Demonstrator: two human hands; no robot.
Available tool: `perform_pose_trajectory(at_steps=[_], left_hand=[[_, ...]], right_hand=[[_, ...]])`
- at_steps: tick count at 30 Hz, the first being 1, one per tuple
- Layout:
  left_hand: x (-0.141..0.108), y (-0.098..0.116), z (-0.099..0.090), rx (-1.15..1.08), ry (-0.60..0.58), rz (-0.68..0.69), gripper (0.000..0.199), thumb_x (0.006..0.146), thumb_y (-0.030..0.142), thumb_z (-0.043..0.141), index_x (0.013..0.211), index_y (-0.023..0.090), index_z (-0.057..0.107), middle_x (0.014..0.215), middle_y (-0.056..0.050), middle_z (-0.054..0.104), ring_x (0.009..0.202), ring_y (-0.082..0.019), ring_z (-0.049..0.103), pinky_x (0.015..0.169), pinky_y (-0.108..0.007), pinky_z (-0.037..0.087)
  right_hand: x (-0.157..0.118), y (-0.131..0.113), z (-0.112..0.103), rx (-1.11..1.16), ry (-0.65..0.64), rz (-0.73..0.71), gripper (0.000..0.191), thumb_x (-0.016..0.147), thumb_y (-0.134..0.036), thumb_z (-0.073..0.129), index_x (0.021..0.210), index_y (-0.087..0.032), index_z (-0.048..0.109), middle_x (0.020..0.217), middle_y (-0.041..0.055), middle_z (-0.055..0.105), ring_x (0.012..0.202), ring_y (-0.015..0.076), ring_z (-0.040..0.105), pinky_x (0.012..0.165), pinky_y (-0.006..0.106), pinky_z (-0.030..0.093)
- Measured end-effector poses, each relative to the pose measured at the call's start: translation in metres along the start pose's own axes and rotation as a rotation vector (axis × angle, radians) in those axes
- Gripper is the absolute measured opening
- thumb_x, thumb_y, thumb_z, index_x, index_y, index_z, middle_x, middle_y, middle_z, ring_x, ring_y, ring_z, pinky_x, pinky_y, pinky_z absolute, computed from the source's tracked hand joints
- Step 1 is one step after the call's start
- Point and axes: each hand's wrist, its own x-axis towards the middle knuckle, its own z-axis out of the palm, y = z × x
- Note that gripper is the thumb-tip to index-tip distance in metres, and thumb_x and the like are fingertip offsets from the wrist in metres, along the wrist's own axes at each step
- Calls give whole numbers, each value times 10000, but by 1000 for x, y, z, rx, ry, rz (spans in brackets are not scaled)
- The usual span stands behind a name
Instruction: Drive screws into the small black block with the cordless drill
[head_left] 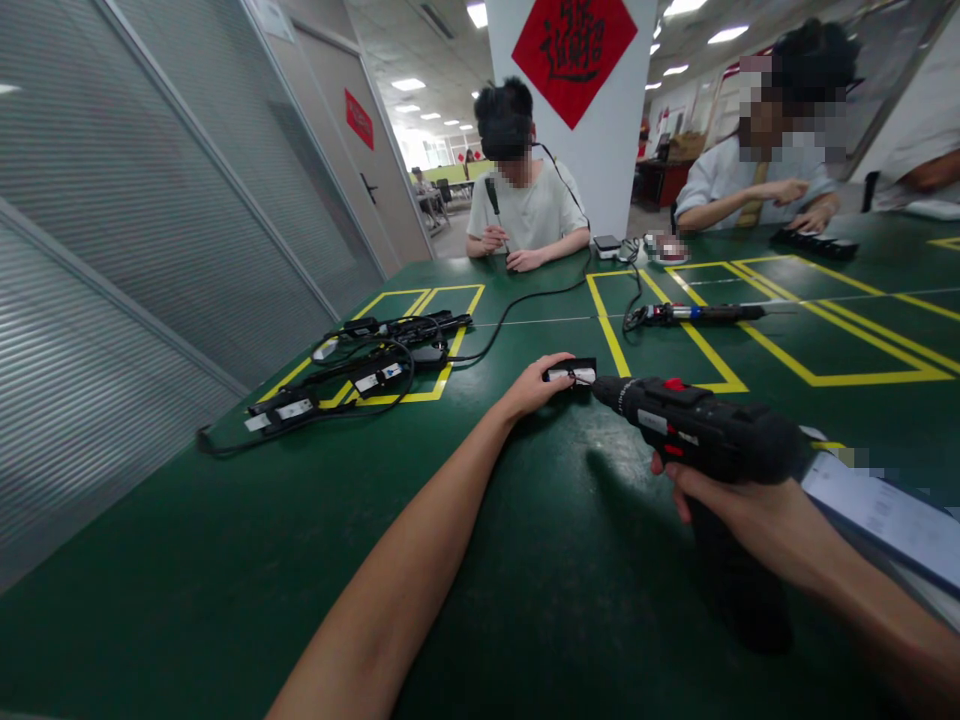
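Note:
My right hand (pixel 720 490) is wrapped round the grip of a black cordless drill (pixel 705 425) with red accents. Its chuck points left, and the tip meets or nearly meets the right end of a small black block with a white label (pixel 581 374). My left hand (pixel 541 386) grips that block from its left side, holding it on the green table (pixel 480 520). The drill's bit is too small to make out, as is the exact point where it touches. Part of the left hand's fingers lies behind the block.
Black adapters with tangled cables (pixel 390 350) lie to the left inside yellow tape. Behind the drill is a black, pen-like electric screwdriver (pixel 697 313) with a cord. A tablet (pixel 885 510) lies at right. Two people (pixel 529 200) sit across the table, one holding a screwdriver.

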Motion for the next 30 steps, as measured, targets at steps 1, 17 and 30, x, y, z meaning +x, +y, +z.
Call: perform_pose_trajectory(at_steps=[1,17,30], left_hand=[[0,0,0,-1,3,-5,502,779,356,585,1252,192,553,1264,-65,573,1109,-217,547,1010,-352,398],[0,2,0,-8,5,-17,501,776,344,592,1249,182,556,1260,-64,578,1109,-219,550,1011,-350,402],[0,1,0,-6,9,-10,492,781,335,587,1250,190,556,1275,-59,572,1132,-218,541,1020,-344,395]], right_hand=[[0,0,1,6,-2,-11,237,787,-407,572,668,-212,635,567,-17,597,522,146,514,509,278,364],[1,4,2,24,25,-46,274,780,-429,582,604,-221,613,625,12,634,570,174,556,526,295,412],[2,4,1,-2,0,-25,287,800,-447,567,630,-218,608,612,8,615,579,173,549,540,302,423]])
